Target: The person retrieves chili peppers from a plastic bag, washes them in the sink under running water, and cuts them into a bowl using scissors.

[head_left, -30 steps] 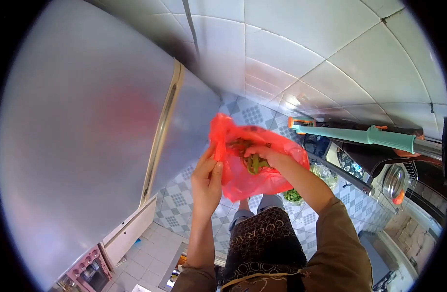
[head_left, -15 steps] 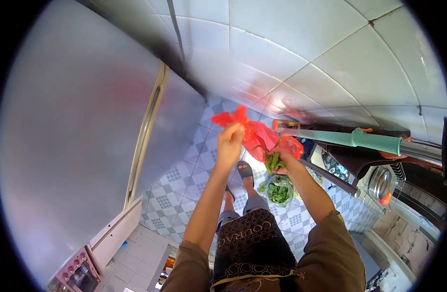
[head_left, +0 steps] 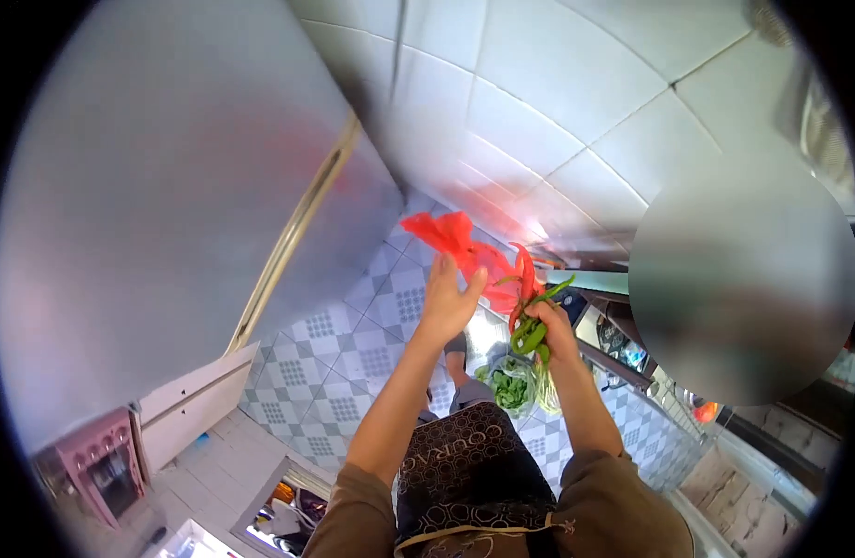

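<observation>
A thin red plastic bag [head_left: 451, 234] is at my left hand [head_left: 454, 299], bunched between thumb and fingers, with its lower part spreading right toward the other hand. The left fingertips are partly hidden against it. My right hand [head_left: 556, 332] is closed around a small bunch of green chili peppers [head_left: 528, 336]. A long red chili pepper [head_left: 526, 270] sticks up from the same bunch, in front of the bag. Down on the floor below my right hand stands a clear bag of green leaves [head_left: 511, 391], beside pale-stemmed vegetables [head_left: 547, 395].
A large grey refrigerator [head_left: 167, 214] fills the left side. White wall tiles [head_left: 576, 102] rise ahead. A pink oven [head_left: 108, 471] stands at lower left. Shelving with a wire rack [head_left: 669, 414] is at right, partly covered by a blurred round patch. My foot [head_left: 456, 365] is on the patterned floor.
My left thumb has moved away from the fingers at the bag. Red and green chili peppers now show plainly in my right hand, outside the bag. The camera view has turned slightly.
</observation>
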`<state>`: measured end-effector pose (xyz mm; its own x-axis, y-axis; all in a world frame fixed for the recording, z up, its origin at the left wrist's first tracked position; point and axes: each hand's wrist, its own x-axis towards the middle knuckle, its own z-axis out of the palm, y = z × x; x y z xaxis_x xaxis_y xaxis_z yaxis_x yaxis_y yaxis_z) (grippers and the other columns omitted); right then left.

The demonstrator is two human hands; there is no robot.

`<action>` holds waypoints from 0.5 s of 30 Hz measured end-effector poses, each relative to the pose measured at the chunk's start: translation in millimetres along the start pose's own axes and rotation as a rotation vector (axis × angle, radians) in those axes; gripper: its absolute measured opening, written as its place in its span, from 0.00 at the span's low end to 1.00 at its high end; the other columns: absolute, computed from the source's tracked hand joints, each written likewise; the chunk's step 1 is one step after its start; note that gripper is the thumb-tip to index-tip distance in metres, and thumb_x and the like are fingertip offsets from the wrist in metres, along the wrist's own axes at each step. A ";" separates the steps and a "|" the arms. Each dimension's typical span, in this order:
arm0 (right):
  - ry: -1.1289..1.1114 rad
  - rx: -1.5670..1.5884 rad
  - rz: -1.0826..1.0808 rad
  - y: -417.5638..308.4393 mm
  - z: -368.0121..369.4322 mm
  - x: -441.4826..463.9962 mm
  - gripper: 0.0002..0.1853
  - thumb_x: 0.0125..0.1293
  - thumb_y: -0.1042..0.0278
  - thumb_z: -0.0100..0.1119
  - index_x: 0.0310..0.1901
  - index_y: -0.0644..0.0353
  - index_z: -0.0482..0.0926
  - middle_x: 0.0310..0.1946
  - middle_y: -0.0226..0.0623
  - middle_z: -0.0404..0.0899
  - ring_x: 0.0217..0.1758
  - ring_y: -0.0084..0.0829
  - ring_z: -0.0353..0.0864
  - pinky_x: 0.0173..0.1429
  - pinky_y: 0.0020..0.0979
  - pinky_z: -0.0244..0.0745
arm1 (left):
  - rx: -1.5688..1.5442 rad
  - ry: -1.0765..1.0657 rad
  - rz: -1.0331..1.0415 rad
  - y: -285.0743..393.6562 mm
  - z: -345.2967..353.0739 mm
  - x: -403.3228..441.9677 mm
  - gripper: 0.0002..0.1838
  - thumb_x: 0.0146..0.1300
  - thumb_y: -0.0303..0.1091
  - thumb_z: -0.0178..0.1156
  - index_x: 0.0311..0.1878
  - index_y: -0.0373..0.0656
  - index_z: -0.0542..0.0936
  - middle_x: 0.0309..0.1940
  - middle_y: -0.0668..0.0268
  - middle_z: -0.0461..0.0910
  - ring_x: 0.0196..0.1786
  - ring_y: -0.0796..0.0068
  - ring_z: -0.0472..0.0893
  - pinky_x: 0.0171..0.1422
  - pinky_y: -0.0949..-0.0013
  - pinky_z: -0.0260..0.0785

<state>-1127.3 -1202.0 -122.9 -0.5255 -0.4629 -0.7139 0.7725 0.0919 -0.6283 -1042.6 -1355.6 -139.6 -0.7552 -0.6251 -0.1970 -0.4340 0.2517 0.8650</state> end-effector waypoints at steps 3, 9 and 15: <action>-0.080 0.031 -0.153 -7.1 45.2 -42.3 0.12 0.46 0.72 0.51 0.36 0.64 0.69 0.25 0.34 0.72 0.23 0.24 0.72 0.26 0.23 0.69 | -0.695 -0.215 -0.428 16.0 -33.9 -59.0 0.44 0.50 0.56 0.55 0.63 0.42 0.47 0.60 0.51 0.52 0.62 0.58 0.55 0.61 0.59 0.51; -0.460 0.115 -0.370 23.0 141.9 -151.3 0.17 0.48 0.78 0.50 0.42 0.65 0.66 0.32 0.34 0.70 0.30 0.23 0.72 0.36 0.23 0.69 | -1.498 0.244 -0.017 102.0 -76.5 -214.1 0.42 0.53 0.57 0.49 0.64 0.45 0.45 0.60 0.57 0.53 0.62 0.61 0.55 0.62 0.57 0.48; -0.993 -0.037 -0.327 94.4 198.2 -304.0 0.18 0.45 0.78 0.50 0.41 0.65 0.66 0.33 0.33 0.69 0.32 0.23 0.72 0.38 0.23 0.68 | -1.518 0.855 0.258 131.7 -130.8 -379.8 0.37 0.57 0.59 0.40 0.63 0.47 0.46 0.60 0.59 0.52 0.62 0.62 0.55 0.63 0.59 0.48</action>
<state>-824.0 -1227.3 96.1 -0.1645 -0.9847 0.0570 0.6251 -0.1488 -0.7662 -748.6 -1181.7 109.5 -0.0634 -0.9861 -0.1537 0.8192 -0.1394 0.5563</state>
